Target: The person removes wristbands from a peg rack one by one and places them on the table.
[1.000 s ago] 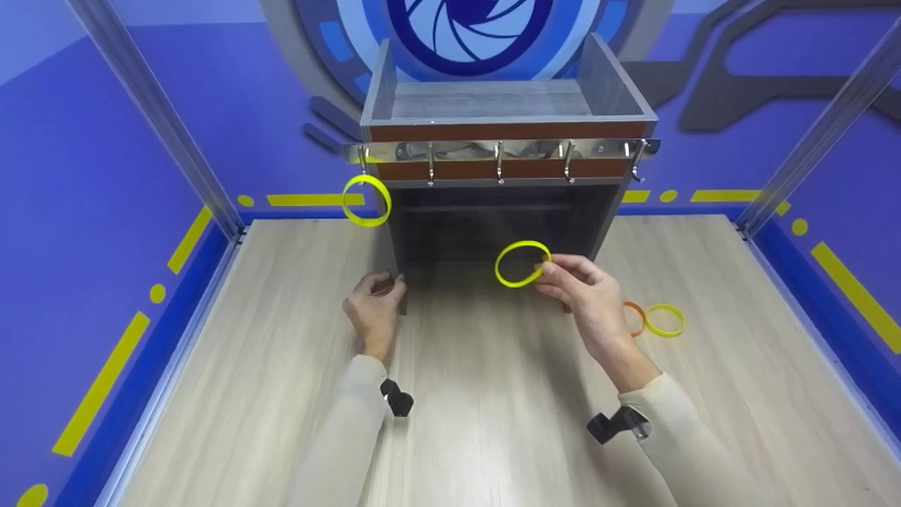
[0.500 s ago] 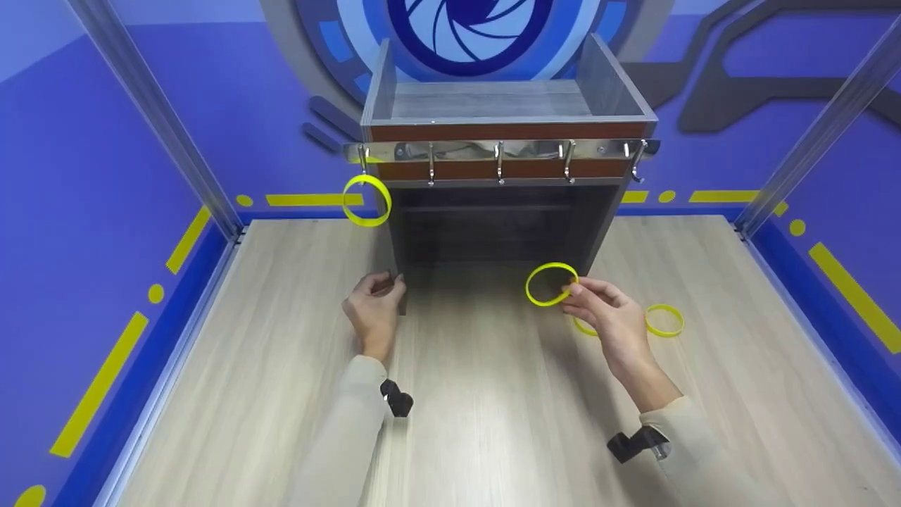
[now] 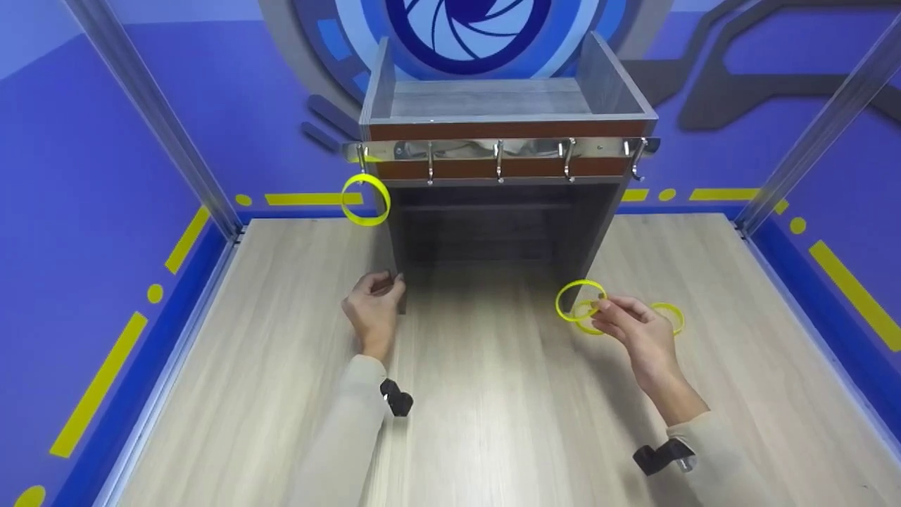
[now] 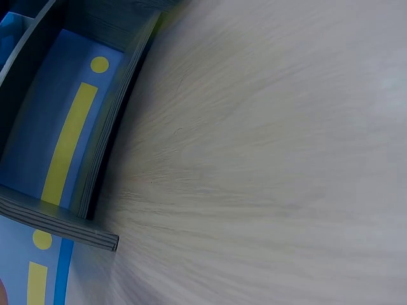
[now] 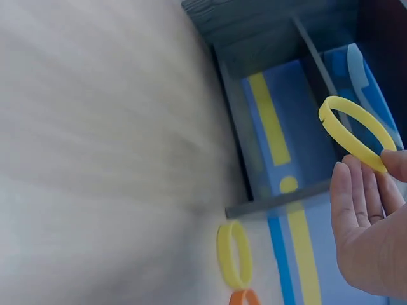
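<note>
From the head view, the right hand [image 3: 637, 331] pinches a thin yellow wristband [image 3: 579, 301] at its 4 o'clock rim, hoop upright above the table [image 3: 493, 408] by the cabinet [image 3: 503, 176]'s right foot. The left hand [image 3: 373, 310], fingers curled, grips the cabinet's left front edge. The right wrist view shows the band [image 5: 356, 132] as a narrow ellipse, long axis running 10 to 4 o'clock.

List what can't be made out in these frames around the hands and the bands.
- Orange band: cut off by the bottom edge in the right wrist view; hidden behind the right hand in the head view.
- Left hand: out of frame in the left wrist view; its contact with the cabinet edge is unclear in the head view.
- Tabletop: motion-blurred in both wrist views.
</note>
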{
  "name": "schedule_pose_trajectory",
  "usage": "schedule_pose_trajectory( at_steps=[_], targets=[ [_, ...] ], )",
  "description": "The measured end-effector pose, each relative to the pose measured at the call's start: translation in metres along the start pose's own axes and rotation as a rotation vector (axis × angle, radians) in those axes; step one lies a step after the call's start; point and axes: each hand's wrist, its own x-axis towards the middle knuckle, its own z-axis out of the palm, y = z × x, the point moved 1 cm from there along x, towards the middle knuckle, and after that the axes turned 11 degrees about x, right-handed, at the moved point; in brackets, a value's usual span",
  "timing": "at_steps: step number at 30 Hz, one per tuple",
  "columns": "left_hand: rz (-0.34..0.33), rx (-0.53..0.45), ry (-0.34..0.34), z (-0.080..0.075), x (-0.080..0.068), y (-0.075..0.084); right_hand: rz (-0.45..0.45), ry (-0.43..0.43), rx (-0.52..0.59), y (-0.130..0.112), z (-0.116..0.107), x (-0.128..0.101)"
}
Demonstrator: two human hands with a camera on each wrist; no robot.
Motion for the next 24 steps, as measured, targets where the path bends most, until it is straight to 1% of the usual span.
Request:
schedule_pose_trajectory(
  at_steps=[5,9,12,15,21,24],
  targets=[
    [-0.031,0.016,-0.009,-0.001,0.000,0.001,-0.001,0.009,-0.021,-0.001,-0.018,-0.001],
    [-0.058,0.016,-0.021,-0.001,-0.001,0.003,0.018,0.020,-0.019,-0.002,-0.031,-0.001],
    [-0.059,0.015,-0.021,-0.001,-0.001,0.003,0.043,0.039,0.000,-0.001,-0.039,-0.001],
    [-0.054,0.011,-0.013,-0.001,-0.001,0.003,0.057,0.046,-0.005,-0.001,-0.045,-0.002],
    [-0.044,0.009,-0.009,0.000,-0.001,0.002,0.051,0.032,-0.031,0.001,-0.058,-0.004],
    [-0.041,0.007,-0.010,-0.001,-0.001,0.001,0.064,0.028,-0.051,0.002,-0.065,-0.004]
  ],
)
